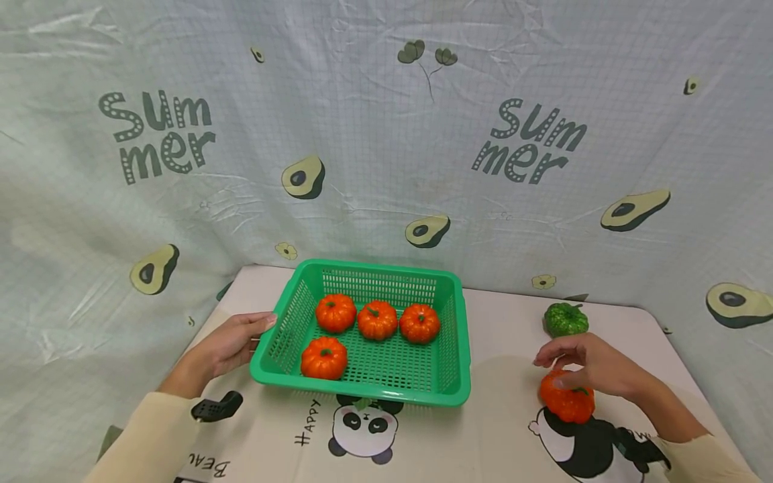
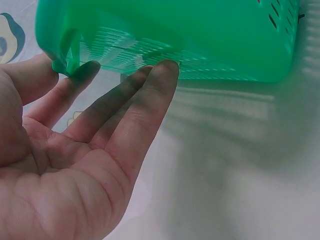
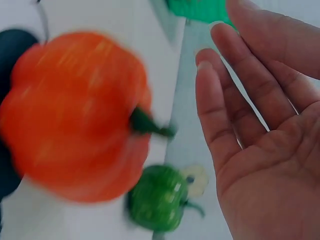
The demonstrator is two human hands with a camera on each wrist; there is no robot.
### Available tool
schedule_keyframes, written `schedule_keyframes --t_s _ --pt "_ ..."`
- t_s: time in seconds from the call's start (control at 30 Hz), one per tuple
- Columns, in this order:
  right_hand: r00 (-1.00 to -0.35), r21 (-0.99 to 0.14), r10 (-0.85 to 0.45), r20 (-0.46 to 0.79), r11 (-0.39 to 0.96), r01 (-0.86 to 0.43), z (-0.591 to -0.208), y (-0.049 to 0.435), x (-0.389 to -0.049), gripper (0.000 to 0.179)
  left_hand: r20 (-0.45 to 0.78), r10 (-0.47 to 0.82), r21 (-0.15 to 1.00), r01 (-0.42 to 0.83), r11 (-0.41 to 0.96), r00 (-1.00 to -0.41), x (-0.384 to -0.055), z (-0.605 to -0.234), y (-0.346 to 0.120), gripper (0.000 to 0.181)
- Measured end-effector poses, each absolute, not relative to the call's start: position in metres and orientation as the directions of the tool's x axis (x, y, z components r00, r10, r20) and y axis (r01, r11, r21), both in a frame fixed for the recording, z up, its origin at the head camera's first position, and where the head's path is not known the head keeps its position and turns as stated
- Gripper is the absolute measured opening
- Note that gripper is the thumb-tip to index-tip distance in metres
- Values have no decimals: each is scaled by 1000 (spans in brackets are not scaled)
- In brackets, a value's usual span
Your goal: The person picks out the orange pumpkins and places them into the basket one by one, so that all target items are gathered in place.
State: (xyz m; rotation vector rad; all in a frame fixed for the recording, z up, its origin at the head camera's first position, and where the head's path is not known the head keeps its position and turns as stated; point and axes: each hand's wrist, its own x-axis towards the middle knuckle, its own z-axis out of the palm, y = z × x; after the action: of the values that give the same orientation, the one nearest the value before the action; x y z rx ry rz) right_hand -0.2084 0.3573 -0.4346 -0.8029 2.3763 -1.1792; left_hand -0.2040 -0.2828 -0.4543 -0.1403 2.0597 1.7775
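Note:
My left hand (image 1: 232,343) pinches the left rim of a green plastic basket (image 1: 362,396), thumb on one side and index finger on the other. The other fingertips reach under the basket's side wall (image 2: 240,45) in the left wrist view. Inside the basket lie several small orange pumpkins (image 1: 377,320). Over on the right, my right hand (image 1: 598,362) hovers by another orange pumpkin (image 1: 568,399), its fingers relaxed and apart. The right wrist view has a gap between that pumpkin (image 3: 80,120) and the palm. Just beyond this hand sits a green pumpkin (image 1: 565,319).
A light tablecloth with a printed panda (image 1: 365,429) covers the table. Behind and beside it hangs a pale curtain (image 1: 374,134) printed with avocados and lettering. A dark strap piece (image 1: 217,407) is on the left wrist.

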Motion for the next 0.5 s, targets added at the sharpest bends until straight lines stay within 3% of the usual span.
schedule_keyframes --t_s 0.27,0.5 --pt "-832 -777 -552 -53 546 -314 -449 395 -198 40 -373 180 920 -339 195 -910 -202 -453 -281 66" --pt "-868 -816 -480 -127 548 -183 -461 415 -190 57 -365 189 923 -328 203 -912 -202 -453 -282 67"
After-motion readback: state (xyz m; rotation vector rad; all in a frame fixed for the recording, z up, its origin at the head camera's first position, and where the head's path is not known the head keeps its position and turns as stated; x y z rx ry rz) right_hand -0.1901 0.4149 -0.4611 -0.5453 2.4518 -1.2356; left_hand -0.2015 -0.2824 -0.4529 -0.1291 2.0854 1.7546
